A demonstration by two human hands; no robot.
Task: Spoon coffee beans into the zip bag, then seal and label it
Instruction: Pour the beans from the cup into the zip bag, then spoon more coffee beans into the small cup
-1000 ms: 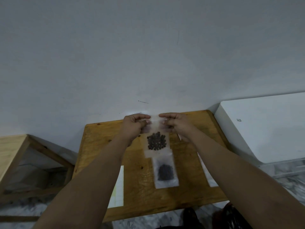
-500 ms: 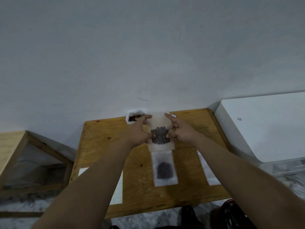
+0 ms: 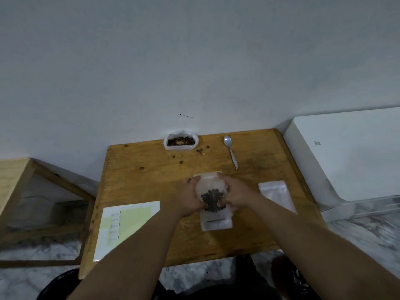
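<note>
Since the frame half a second back, the camera has tipped down and more of the table shows, with a white box off its right edge. Label sheet lies at the near left corner. Left hand and right hand are close together, each clamped on one side of the zip bag, fingers curled round its lower half. The bag was up near the far edge before; it's now lower, over mid-table, flat face toward the camera, beans bunched at the bottom. Can't tell if the zip is closed. It now covers most of a second bag lying on the table, which was in full view earlier. Empty bags lie just right of the right hand. Open bean sack sits at the far edge against the wall, and the spoon lies to its right, bowl toward the wall. Loose beans are scattered between them.
</note>
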